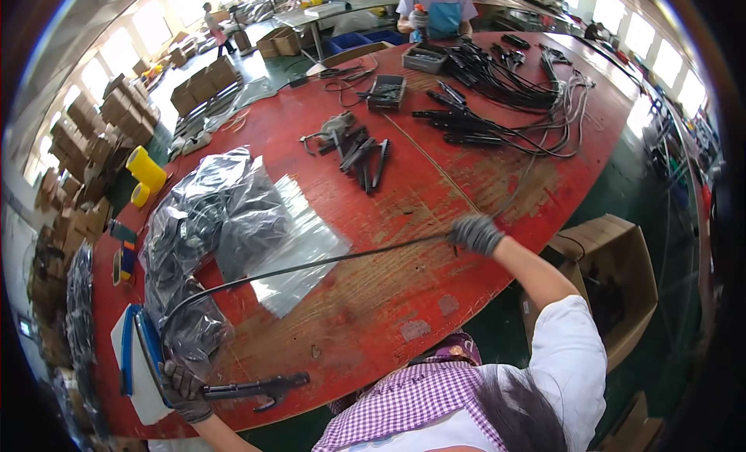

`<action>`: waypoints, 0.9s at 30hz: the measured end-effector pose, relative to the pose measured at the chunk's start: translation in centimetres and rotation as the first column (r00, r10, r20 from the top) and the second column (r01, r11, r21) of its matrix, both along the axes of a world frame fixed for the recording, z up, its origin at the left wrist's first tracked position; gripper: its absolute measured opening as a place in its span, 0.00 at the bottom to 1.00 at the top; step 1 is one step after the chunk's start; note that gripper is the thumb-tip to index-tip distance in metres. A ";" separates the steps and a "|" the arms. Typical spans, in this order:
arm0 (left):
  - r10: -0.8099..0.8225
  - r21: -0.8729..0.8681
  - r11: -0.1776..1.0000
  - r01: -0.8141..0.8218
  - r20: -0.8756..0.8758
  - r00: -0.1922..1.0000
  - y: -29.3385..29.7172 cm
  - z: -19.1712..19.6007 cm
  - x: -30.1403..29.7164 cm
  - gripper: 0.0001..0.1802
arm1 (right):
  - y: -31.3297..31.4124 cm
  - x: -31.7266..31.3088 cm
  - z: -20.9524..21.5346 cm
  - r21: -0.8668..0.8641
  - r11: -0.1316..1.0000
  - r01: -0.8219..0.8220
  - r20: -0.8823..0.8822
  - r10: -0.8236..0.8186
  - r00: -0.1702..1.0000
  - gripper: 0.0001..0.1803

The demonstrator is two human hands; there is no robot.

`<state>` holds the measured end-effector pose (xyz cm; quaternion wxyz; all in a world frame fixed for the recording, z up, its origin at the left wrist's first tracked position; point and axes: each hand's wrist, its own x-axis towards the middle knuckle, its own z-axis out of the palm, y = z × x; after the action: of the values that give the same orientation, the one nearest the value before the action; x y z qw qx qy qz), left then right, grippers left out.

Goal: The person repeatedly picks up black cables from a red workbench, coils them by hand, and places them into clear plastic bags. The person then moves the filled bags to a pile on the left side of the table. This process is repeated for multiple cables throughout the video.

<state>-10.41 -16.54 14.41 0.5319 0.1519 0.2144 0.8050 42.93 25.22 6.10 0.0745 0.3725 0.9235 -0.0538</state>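
My left hand (pixel 185 390), in a grey glove, is closed round the end of a black wand-shaped device (pixel 256 388) with a small lever on its side. From that hand a black cable (pixel 342 255) curves up and runs across the table to my right hand (pixel 475 234). The right hand, also gloved, is closed on the cable. Beyond it a thinner grey stretch of cable continues toward the far right. Clear plastic bags (pixel 299 254) lie flat under the cable. Filled plastic bags (pixel 206 211) with dark contents are heaped beside them.
Several black devices with bundled cables (pixel 505 87) lie at the far right of the red table (pixel 373 296). Loose black parts (pixel 361 157) and small parts trays (pixel 386 91) sit mid-table. An open carton (pixel 622 285) stands by my right arm. Across the table a person (pixel 441 13) works.
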 end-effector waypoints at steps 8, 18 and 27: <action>-0.463 -0.519 0.855 0.002 -0.761 0.455 10.4 0.2 16.9 0.20 | -16.6 -18.1 8.8 0.295 0.681 -0.670 -0.682 0.642 0.352 0.14; -0.365 0.218 0.915 0.341 0.080 0.928 2.7 3.7 3.8 0.24 | 2.7 -6.8 -2.1 0.088 0.986 -0.144 -0.364 0.166 0.916 0.11; -0.204 -0.259 0.958 0.127 -0.299 0.932 12.2 1.7 8.9 0.17 | -13.4 -16.6 9.7 0.429 0.573 -0.698 -0.417 0.812 0.409 0.06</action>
<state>-1.52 -4.38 16.09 0.5702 0.2352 0.3786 0.6901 26.29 11.81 15.75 -0.2265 -0.1164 0.9664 -0.0364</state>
